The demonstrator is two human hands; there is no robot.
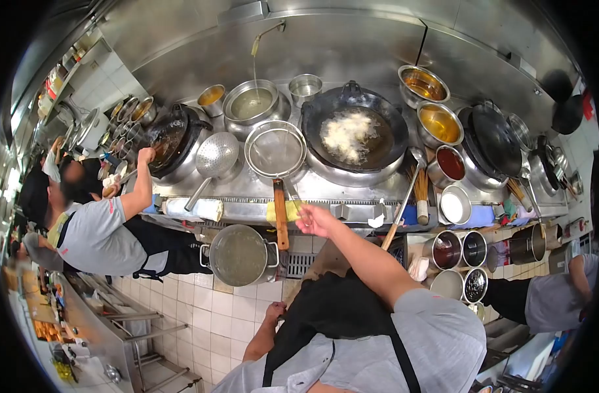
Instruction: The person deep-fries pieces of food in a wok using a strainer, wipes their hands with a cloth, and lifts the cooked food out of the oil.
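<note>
My right hand (316, 220) is closed in a pinch on a thin metal handle (292, 192); the far end of it is hard to make out. Just left of it, a round mesh strainer (275, 149) with a wooden handle lies at the stove's edge. Ahead, pale food (349, 135) bubbles in oil in a black wok (395, 124). My left hand (273, 313) hangs low beside my black apron (329, 308), fingers curled; whatever they may hold is hidden. Between that hand and the stove is a large two-handled pot (240, 255) of cloudy liquid.
A perforated skimmer (217, 154) rests at left. Water runs from a tap (255, 46) into a pot (250, 103). A ladle (404, 196) and bowls of oil (440, 123) and red sauce (449, 163) stand at right. One co-worker (103, 229) works at the left wok; another (561, 295) is at right.
</note>
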